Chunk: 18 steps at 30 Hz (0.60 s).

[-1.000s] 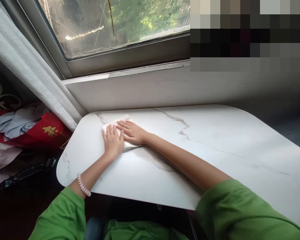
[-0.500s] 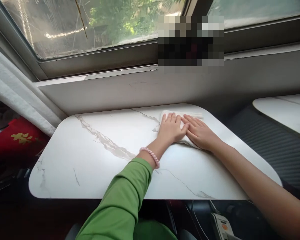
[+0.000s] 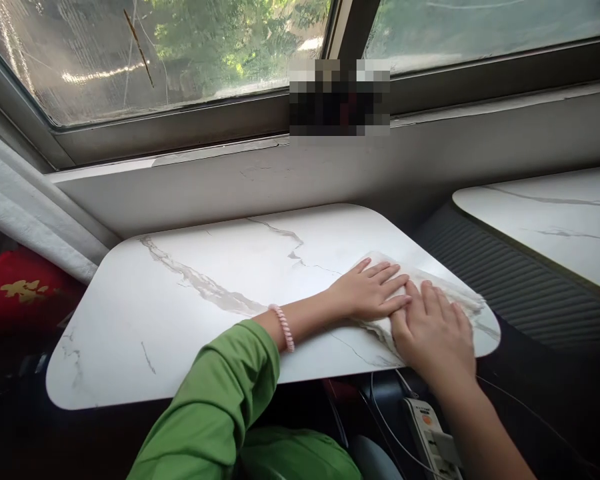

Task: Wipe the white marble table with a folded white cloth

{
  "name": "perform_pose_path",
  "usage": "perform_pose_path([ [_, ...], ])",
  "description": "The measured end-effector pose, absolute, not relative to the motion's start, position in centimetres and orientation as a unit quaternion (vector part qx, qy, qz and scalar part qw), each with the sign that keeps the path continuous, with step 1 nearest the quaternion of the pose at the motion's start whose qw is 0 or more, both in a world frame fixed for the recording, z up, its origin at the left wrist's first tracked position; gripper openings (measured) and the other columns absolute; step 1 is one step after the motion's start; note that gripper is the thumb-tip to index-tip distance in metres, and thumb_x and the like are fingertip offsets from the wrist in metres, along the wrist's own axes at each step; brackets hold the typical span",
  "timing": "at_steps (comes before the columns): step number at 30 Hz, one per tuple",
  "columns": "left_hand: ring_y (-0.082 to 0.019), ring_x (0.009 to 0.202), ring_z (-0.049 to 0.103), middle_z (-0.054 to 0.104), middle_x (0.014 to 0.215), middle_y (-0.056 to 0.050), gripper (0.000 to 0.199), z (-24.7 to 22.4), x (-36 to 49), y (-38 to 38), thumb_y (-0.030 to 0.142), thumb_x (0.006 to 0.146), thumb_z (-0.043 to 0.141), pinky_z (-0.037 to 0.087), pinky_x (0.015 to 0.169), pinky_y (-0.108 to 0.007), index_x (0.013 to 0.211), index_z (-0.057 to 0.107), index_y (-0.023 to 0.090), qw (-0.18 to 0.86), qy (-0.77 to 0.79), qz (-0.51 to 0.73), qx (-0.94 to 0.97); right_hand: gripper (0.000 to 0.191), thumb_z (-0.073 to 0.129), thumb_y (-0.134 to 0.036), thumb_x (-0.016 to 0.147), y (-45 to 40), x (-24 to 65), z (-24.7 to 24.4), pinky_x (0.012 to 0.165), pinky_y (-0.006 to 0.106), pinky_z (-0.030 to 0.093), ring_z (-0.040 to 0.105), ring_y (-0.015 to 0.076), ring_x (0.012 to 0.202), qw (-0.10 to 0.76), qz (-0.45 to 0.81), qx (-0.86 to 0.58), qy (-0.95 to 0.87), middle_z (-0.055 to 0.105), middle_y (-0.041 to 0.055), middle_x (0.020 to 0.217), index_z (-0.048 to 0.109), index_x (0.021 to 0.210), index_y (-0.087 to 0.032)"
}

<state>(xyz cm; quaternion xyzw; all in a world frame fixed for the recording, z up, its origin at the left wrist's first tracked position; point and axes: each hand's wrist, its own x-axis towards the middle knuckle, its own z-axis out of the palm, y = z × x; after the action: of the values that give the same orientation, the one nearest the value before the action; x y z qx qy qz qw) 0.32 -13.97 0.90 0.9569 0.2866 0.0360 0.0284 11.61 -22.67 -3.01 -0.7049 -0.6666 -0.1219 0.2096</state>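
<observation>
A white cloth (image 3: 430, 277) lies spread on the right end of a white marble-patterned table (image 3: 220, 260). My left hand (image 3: 373, 290) rests flat on the cloth with its fingers spread, and a pink beaded bracelet (image 3: 284, 328) circles that wrist. Beside it my right hand (image 3: 435, 327) presses flat on the cloth too, fingers stretched out. The hands touch near the left fingertips and the right thumb. Parts of the cloth are hidden under both palms.
A window frame (image 3: 180, 130) runs along the wall behind the table. Another marble-patterned table (image 3: 555, 213) stands at the right, over a ribbed dark surface (image 3: 460, 267). A power strip (image 3: 427, 427) with cables sits below the front edge. A red bag (image 3: 25, 293) and white curtain (image 3: 35, 200) are at the left.
Both hands have slid the cloth from the table's far side toward its near right corner. The view has shifted slightly to the right.
</observation>
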Motion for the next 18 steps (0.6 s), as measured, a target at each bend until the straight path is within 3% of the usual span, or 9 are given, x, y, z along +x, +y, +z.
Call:
perform_pose_path([
  [3,-0.017,0.142,0.02,0.027,0.153,-0.009,0.056,1.4,-4.1,-15.2,0.042,0.1,0.023,0.008,0.117,-0.036,0.146,0.029,0.01,0.036,0.303,0.03,0.952,0.061,0.028,-0.03,0.09,-23.3,7.5,-2.7,0.106,0.057,0.03,0.035,0.0378,0.134,0.206,-0.113,-0.699,-0.675,0.04,0.0254,0.143,0.031,0.145,-0.002],
  [9,-0.015,0.144,0.014,0.024,0.154,-0.008,0.054,1.4,-16.5,-17.8,0.041,0.1,0.024,0.005,0.117,-0.036,0.146,0.028,0.012,0.056,0.393,0.042,0.917,0.064,0.027,-0.029,0.089,-23.5,-3.5,-1.9,0.106,0.064,0.02,0.029,0.0391,0.136,0.193,-0.06,-0.644,-0.738,0.037,0.027,0.145,0.026,0.146,-0.001],
  [13,-0.015,0.144,0.012,0.022,0.155,-0.008,0.055,1.9,-25.3,-21.6,0.04,0.1,0.021,0.007,0.118,-0.037,0.147,0.026,0.012,0.072,0.504,0.049,0.859,0.063,0.031,-0.031,0.088,-23.9,-11.3,-0.6,0.11,0.061,0.016,0.026,0.038,0.138,0.18,-0.006,-0.541,-0.822,0.037,0.0252,0.145,0.035,0.142,0.001],
  [18,-0.015,0.143,0.016,0.025,0.154,-0.006,0.052,2.2,-36.5,-28.6,0.032,0.098,0.018,0.011,0.117,-0.039,0.146,0.03,0.016,0.035,0.638,0.044,0.768,0.064,0.036,-0.032,0.089,-27.0,-22.1,0.9,0.108,0.065,0.016,0.026,0.0432,0.136,0.193,0.075,-0.414,-0.886,0.034,0.0294,0.145,0.036,0.14,0.007],
])
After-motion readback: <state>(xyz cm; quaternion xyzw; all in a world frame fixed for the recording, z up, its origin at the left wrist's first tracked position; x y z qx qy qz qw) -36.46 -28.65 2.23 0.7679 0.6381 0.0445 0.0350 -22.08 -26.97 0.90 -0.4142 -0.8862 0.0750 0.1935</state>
